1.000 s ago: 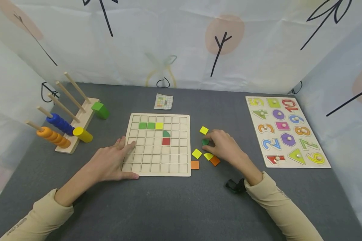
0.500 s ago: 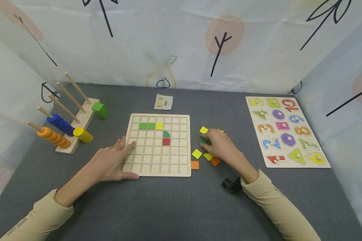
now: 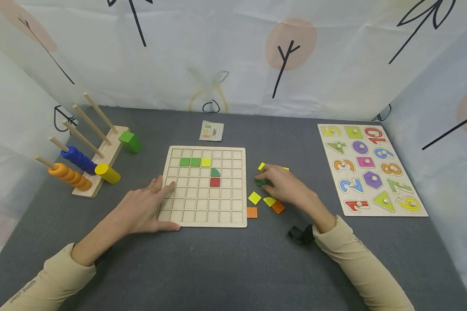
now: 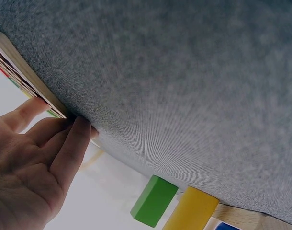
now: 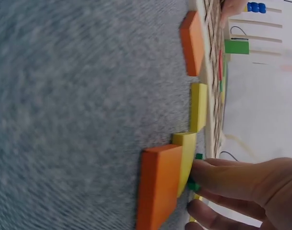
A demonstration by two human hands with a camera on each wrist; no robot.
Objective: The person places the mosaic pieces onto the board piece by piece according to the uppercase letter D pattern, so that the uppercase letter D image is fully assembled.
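A wooden grid board point(image 3: 202, 207) lies mid-table, with two green squares point(image 3: 190, 162), a yellow square point(image 3: 206, 162), a dark green quarter-circle point(image 3: 215, 172) and a red square point(image 3: 215, 182) in its cells. My left hand point(image 3: 145, 211) rests against the board's left side, thumb along the near edge, index finger over the surface. To the right of the board, my right hand point(image 3: 288, 183) pinches a dark green tile point(image 3: 261, 182) between thumb and fingers, close over the table; the tile is partly hidden. In the right wrist view the thumb point(image 5: 218, 177) overlaps this tile.
Loose tiles lie around the right hand: a yellow square point(image 3: 254, 198), a yellow rounded piece point(image 3: 270, 201), orange tiles point(image 3: 278, 207). A pattern card point(image 3: 211, 131) lies behind the board. A peg stacker point(image 3: 107, 147) stands left; a number puzzle point(image 3: 373, 172) lies right.
My right hand has shifted slightly left with the dark green tile, its fingers now covering more of the yellow tile behind. My left hand and the board have stayed put.
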